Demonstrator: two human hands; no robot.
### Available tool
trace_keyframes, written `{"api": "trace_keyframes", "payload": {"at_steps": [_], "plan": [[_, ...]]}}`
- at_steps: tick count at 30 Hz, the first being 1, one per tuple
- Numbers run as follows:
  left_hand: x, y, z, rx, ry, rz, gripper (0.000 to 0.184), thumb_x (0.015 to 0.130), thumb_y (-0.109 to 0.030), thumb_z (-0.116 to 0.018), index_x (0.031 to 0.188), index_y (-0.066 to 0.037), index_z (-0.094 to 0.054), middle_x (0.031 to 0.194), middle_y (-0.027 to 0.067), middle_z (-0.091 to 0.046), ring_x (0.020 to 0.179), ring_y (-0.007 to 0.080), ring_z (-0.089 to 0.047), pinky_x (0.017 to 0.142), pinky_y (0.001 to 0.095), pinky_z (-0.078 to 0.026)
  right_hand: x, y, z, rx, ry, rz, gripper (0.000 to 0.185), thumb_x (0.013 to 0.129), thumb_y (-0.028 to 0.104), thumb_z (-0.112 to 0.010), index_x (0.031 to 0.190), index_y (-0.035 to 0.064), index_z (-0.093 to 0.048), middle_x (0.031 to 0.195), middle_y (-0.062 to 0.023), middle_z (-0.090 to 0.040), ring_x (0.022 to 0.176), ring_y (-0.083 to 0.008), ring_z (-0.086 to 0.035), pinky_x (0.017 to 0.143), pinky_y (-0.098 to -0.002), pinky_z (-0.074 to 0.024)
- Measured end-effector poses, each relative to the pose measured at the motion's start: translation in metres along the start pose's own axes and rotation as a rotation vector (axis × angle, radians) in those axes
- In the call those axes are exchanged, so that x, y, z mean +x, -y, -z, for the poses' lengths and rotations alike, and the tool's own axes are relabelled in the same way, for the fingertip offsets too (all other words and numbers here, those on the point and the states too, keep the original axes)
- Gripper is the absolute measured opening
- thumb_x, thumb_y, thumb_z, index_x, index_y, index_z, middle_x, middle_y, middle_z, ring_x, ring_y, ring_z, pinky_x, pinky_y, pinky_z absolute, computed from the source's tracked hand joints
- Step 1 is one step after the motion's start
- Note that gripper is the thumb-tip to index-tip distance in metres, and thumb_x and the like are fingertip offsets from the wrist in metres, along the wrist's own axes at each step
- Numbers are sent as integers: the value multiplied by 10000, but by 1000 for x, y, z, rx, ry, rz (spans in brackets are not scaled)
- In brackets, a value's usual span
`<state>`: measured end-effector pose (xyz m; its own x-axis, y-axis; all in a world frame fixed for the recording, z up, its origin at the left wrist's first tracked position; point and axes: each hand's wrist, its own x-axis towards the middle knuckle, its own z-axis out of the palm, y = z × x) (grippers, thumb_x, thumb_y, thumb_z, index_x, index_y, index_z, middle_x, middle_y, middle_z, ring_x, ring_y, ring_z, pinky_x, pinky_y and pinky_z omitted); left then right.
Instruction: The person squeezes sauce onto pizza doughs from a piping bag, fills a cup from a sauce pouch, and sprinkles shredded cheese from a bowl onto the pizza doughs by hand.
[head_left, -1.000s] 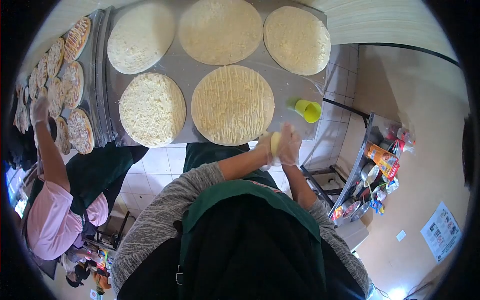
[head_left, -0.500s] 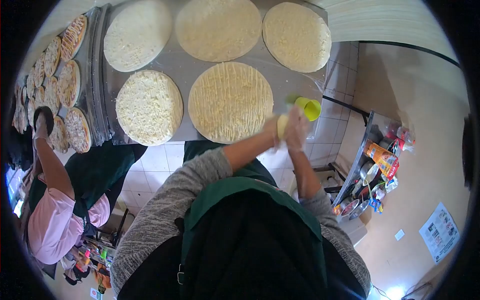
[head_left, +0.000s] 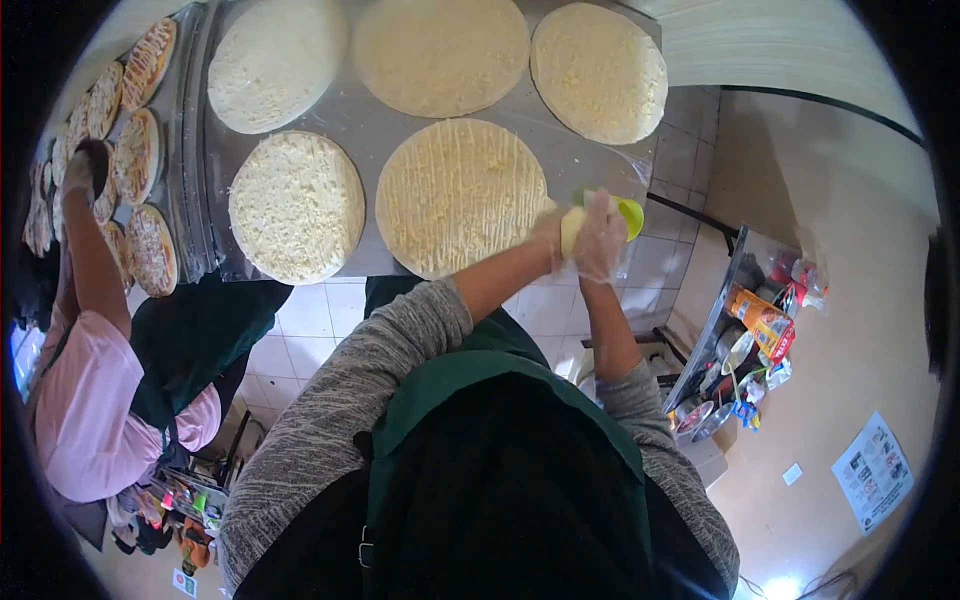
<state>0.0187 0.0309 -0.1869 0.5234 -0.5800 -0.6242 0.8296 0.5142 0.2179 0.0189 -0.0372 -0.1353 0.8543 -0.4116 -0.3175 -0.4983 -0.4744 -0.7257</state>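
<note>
My right hand point(head_left: 602, 240), in a clear plastic glove, is closed against a pale yellow rounded lump point(head_left: 572, 230). My left hand point(head_left: 547, 232), smeared by motion, presses the same lump from the other side. Whether the lump is a filled bag or a solid piece, I cannot tell. Partly behind my right hand is a lime-green cup point(head_left: 632, 218) at the table's right edge. Left of my hands lies a round pizza base point(head_left: 462, 195) with pale sauce in thin stripes and grated cheese-like bits.
The metal table point(head_left: 365, 130) also holds a thickly covered base point(head_left: 297, 205) and several others. Topped pizzas point(head_left: 153, 250) lie on the left table, where a co-worker's arm point(head_left: 95, 255) reaches over. A shelf point(head_left: 725, 345) with packets and utensils stands at the right.
My hands have shifted slightly upward and stay together around the pale lump, now hiding more of the green cup. The co-worker's hand has moved farther over the pizzas at left.
</note>
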Motion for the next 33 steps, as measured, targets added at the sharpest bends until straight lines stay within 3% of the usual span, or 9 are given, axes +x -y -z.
{"api": "trace_keyframes", "payload": {"at_steps": [2,9,11,13,17,19,21,29,33], "plan": [[-1,34,21,-370,-225,128,310,834,-294,-532,1019,-46,-543,931,128,-607,793,223,-623,660,335,-511,-19,-35,-1,-313,-101,428,230,838,183,-507,961,-7,-552,777,-171,-577,675,-340,-542,587,-416,-404],[-63,13,59,-464,-285,102,390,893,-417,-420,1012,-62,-526,902,118,-601,801,240,-614,727,362,-517,-70,-42,-38,-412,128,623,495,774,72,-540,1246,1,-409,824,-179,-551,670,-322,-508,549,-427,-380],[-63,-28,63,-438,-327,-28,429,900,-431,-381,1028,-44,-517,946,146,-598,837,267,-612,759,378,-509,-47,10,-60,-515,-189,918,290,900,242,-441,802,-8,-550,718,-146,-559,639,-265,-512,565,-388,-369],[-49,-69,74,-427,-264,-103,482,901,-451,-338,1063,-30,-509,998,169,-590,878,289,-605,799,399,-492,-16,42,-83,-158,132,517,296,883,244,-460,756,-12,-536,671,-149,-556,605,-290,-498,558,-398,-352],[-48,-112,77,-503,-248,-118,506,905,-432,-310,1131,-16,-490,1050,175,-578,939,298,-587,863,413,-456,-5,91,-107,75,115,464,357,888,280,-462,689,-8,-532,570,-111,-508,527,-231,-474,509,-375,-340],[-67,-86,80,-519,-265,-81,477,909,-396,-316,1141,-18,-491,1045,160,-584,951,289,-581,873,412,-448,-10,49,-113,-339,-184,1090,419,892,321,-457,633,-3,-518,507,-75,-452,489,-162,-435,475,-365,-327],[-75,-21,104,-499,-363,-28,460,909,-389,-321,1129,-28,-504,1045,149,-585,936,274,-587,857,403,-458,-63,62,-86,-62,334,-11,433,884,324,-469,643,-21,-569,567,-150,-548,578,-228,-547,556,-385,-398],[-67,-30,123,-457,-266,-61,420,888,-401,-394,1072,-49,-532,979,136,-605,864,267,-608,796,402,-487,-64,83,-96,-36,258,62,453,902,364,-429,716,-35,-536,535,-120,-468,512,-170,-470,481,-397,-337],[-62,-102,107,-372,-307,-138,493,886,-444,-352,1072,-21,-525,974,152,-603,868,281,-606,809,417,-477,-29,93,-126,-159,79,543,495,899,396,-418,663,-29,-514,534,-149,-468,495,-244,-460,501,-430,-314]]}}
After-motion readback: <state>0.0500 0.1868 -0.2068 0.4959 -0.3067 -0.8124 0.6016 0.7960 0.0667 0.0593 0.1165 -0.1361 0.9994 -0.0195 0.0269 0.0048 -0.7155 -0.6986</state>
